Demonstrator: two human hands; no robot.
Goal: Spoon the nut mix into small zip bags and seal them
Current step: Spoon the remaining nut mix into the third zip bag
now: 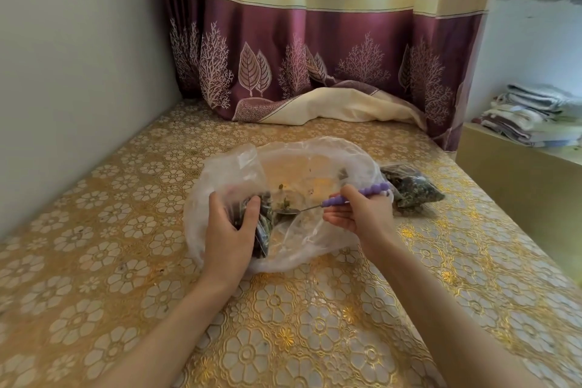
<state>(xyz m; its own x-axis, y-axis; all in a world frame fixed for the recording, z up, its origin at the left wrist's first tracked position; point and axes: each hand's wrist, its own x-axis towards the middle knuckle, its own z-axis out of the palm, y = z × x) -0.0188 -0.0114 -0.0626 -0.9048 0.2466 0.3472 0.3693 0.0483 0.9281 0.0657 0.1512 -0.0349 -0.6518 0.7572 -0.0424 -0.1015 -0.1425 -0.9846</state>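
A large clear plastic bag point(315, 161) lies open on the table, with only a few bits of nut mix point(283, 198) left inside. My left hand point(230, 230) grips a small zip bag point(263, 230) part filled with dark nut mix, held upright inside the large bag. My right hand point(356, 214) holds a metal spoon with a purple beaded handle point(371, 191). The spoon bowl point(286, 211) carries some mix and sits just right of the small bag's mouth. A filled small zip bag point(412, 189) lies on the table to the right.
The table carries a gold floral cloth point(283, 324). A grey wall point(78, 72) runs along the left. A purple and cream curtain point(315, 57) hangs at the back, its hem resting on the table. Folded towels point(532, 113) sit on a ledge at the right.
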